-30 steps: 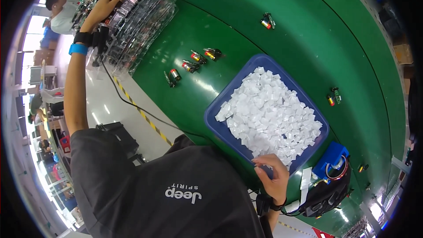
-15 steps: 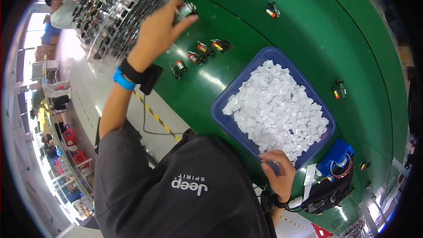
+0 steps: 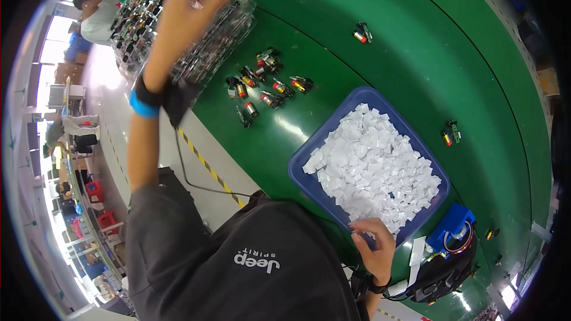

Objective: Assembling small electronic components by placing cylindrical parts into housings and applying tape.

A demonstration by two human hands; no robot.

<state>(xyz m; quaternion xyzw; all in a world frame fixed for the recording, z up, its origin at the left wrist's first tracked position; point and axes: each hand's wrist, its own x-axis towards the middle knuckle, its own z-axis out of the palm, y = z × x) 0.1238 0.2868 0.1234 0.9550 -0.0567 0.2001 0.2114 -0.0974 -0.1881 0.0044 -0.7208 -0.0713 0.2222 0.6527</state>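
My left hand [image 3: 193, 9], blurred by motion, is raised over a stack of clear plastic trays [image 3: 214, 50] filled with small dark parts. Its fingers look bent, but whether they hold anything cannot be made out. Between the trays and the bin, several small motors [image 3: 283, 87] with red and gold casings and attached circuit boards lie loosely on the green table [image 3: 333, 59]. My right hand [image 3: 376, 248] rests at the near edge of a blue plastic bin [image 3: 315, 187]. Its thumb and forefinger are curved and slightly apart, with nothing visible between them. Small white square packets [image 3: 375, 166] fill the bin.
Single motors with boards lie farther off, one beyond the bin [image 3: 361, 33] and one to its right [image 3: 450, 134]. A blue device [image 3: 450, 224] and a black bag [image 3: 443, 270] sit at the right. Another person [image 3: 98, 12] works behind the trays.
My left hand has gone from the motors back to the left over the trays. Further motors now lie in the group on the table. My right hand stays by the bin.
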